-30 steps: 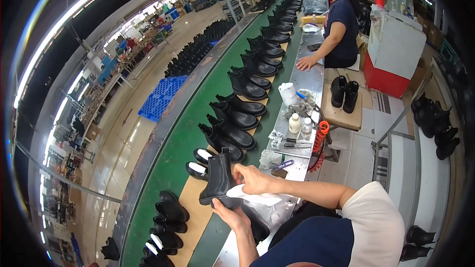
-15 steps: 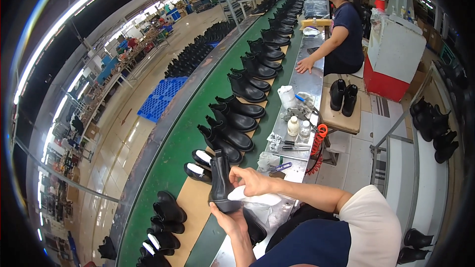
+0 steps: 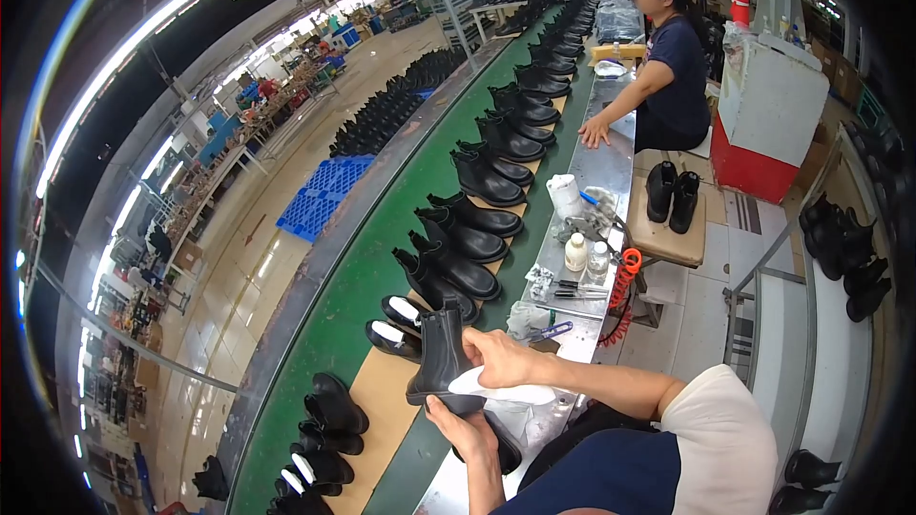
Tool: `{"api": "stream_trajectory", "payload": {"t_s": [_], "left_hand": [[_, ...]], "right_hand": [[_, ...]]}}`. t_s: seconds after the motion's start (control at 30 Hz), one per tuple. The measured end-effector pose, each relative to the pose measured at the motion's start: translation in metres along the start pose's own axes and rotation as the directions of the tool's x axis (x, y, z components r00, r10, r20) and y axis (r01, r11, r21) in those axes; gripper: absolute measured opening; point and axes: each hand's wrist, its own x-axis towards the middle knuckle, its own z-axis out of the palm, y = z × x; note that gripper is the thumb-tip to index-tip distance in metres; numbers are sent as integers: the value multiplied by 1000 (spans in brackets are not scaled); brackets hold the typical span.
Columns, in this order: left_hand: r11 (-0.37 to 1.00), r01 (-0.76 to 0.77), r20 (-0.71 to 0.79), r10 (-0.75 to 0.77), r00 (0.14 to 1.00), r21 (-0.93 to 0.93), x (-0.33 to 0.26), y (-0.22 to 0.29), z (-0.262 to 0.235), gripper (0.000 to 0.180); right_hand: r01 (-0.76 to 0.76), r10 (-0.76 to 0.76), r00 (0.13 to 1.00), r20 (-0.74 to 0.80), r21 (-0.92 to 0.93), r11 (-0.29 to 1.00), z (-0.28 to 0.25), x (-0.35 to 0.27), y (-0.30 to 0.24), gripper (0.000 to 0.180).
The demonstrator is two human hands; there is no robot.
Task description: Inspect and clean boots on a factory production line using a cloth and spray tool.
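Note:
A black ankle boot [image 3: 440,348] is held upright over the near edge of the green conveyor. My left hand [image 3: 468,431] grips it from below, fingers around the sole. In my right hand [image 3: 503,360] is a white cloth [image 3: 491,385], bunched and pressed against the lower side of the boot near the sole. Part of the cloth trails to the right beneath my wrist. Another black boot [image 3: 504,443] lies just behind my left hand, mostly hidden by it. Two black shoes with white stuffing [image 3: 393,334] stand right beside the held boot on the conveyor.
A long row of black boots [image 3: 458,236] runs up the green conveyor [image 3: 329,334]. On the metal side table are white bottles [image 3: 575,253], pens [image 3: 579,290] and crumpled cloths. A coiled orange hose [image 3: 630,272] hangs off its edge. A co-worker [image 3: 668,72] sits farther along, hand on the table.
The held boot has turned, its toe swinging to the left so more of its side shows. My right hand and the cloth stay against it. The whole view has shifted slightly.

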Motion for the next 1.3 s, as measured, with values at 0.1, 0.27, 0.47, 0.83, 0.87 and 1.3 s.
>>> {"api": "stream_trajectory", "payload": {"t_s": [0.1, 0.27, 0.47, 0.83, 0.87, 1.3], "left_hand": [[996, -44, -23, 46, 999, 82, -4, 6, 6, 48], [988, 152, 60, -150, 987, -30, -3, 18, 1, 47], [919, 364, 128, -347, 929, -148, -4, 22, 2, 50], [975, 208, 115, -198, 973, -79, -9, 12, -6, 48], [977, 199, 90, -193, 977, -71, -9, 13, -5, 47], [909, 120, -61, -157, 986, -398, 19, 41, -9, 46]], "right_hand": [[-55, 55, 998, 6, 295, 954, -2, 10, 19, 19], [11, -12, 999, 44, 32, 999, -4, -5, -15, 18], [21, -37, 997, 73, 215, 976, -9, 3, 4, 24], [-4, 3, 998, 62, 17, 1000, -11, -5, -13, 29], [28, -30, 999, 44, 52, 998, -8, -4, -6, 26], [-119, -101, 812, -575, -333, 935, -86, -2, 81, 42]]}}
